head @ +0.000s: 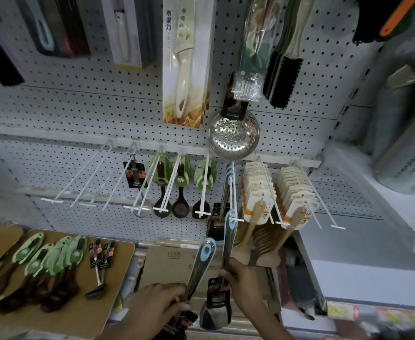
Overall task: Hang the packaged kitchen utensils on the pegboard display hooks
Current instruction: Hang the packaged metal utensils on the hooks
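two spatulas (201,263), heads hidden behind hands

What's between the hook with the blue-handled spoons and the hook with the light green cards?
In the head view, a black card pack hangs low between the blue-handled spoons and the light green cards; otherwise bare pegboard.

Two hands (159,303), two blue-handled utensils (201,261) held, one round metal skimmer (233,136), one boxed fruit knife (186,62), two rows of wooden spatulas (258,190)
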Demonstrator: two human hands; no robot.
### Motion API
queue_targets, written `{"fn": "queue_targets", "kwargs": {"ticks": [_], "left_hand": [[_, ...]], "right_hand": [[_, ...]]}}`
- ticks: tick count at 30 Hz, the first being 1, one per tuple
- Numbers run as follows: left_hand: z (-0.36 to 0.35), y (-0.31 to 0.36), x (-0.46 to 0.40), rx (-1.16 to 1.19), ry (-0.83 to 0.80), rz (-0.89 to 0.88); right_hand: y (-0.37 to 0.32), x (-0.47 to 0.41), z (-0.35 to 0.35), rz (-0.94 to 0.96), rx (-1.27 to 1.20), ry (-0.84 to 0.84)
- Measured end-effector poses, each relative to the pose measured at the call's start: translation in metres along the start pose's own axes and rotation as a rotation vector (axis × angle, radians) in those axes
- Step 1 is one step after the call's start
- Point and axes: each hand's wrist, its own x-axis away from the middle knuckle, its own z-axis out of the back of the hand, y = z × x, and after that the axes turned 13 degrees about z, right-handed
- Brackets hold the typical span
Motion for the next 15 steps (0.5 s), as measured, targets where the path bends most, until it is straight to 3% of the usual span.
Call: {"fn": "queue_targets", "kwargs": {"ticks": [15], "left_hand": [[0.005,0.001,0.004,0.085,0.094,0.063]], "right_hand": [[0.014,-0.054,0.002,-0.009,-0.087,0.039]]}}
